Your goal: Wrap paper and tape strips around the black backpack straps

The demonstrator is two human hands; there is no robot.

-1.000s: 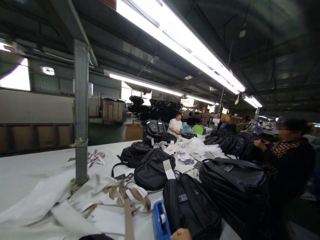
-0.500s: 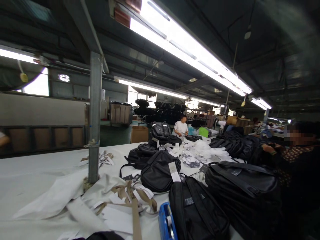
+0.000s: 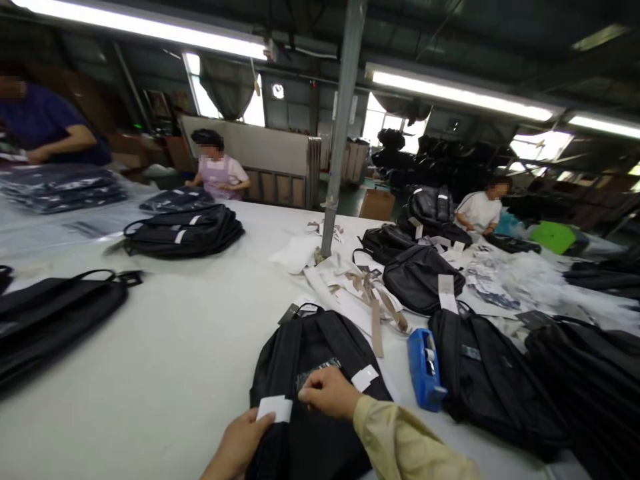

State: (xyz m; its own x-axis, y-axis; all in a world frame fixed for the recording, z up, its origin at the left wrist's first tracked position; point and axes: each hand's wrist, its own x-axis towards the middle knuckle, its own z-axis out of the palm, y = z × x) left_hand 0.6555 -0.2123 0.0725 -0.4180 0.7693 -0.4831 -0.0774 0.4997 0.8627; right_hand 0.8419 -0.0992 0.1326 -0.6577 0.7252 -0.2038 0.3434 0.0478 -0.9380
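A black backpack (image 3: 320,333) lies on the white table in front of me, its two straps facing up. White labels sit on both straps. My left hand (image 3: 245,437) is at the lower left strap, thumb on the white label (image 3: 275,409) there and its fingers closed round the strap edge. Above the middle of the backpack is my right hand (image 3: 330,392), its fingers curled in a pinch beside a clear plastic patch (image 3: 320,371). Whatever the pinch holds is too small to make out. The other white label (image 3: 365,378) lies just right of this hand.
A blue tape dispenser (image 3: 425,370) stands to the right, beside more black backpacks (image 3: 493,373). Brown and white strips (image 3: 373,293) lie by a metal post (image 3: 340,133). Further backpacks (image 3: 185,231) are at left. Three people work around the table.
The view has swung left and down. Both my hands and the backpack under them have come into sight, as have two people and the stacked bags on the left.
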